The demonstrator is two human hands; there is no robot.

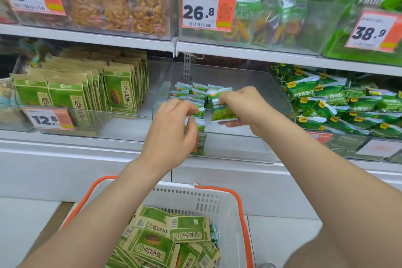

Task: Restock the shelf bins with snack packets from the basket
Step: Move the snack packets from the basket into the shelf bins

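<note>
My feed shows the left hand (pixel 171 128) and right hand (pixel 241 104) bare, both forearms (pixel 315 159) bare up to the frame edge.

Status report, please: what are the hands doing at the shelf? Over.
Right hand pinching a small green packet in the clear bin. Left hand curled at the packet row, grip unclear. Basket holds larger packets. Nothing blocking.
</note>
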